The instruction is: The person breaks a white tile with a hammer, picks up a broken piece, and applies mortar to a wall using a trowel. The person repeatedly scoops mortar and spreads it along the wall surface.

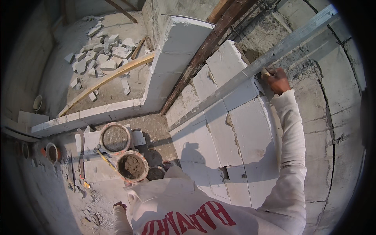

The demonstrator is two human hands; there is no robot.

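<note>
My right arm reaches up along the white block wall (250, 129). At the wall's upper edge my right hand (277, 81) is closed around a short, pale, blunt-ended piece (267, 72) whose kind I cannot make out. Right beside that hand, a long metal straightedge (219, 94) slants across the face of the blocks, from the floor to past the wall's top. Low at my left side hangs my left hand (120, 205), partly in shade. Its fingers look curled, but my sleeve and body hide whether it holds anything.
Two mortar buckets (133, 166) stand by my left side, near a hammer-like tool (105, 158) and white boards. A low block wall (105, 111) borders a heap of broken blocks (102, 55). A dark timber (196, 62) leans in the corner; a rough grey wall (313, 113) rises at right.
</note>
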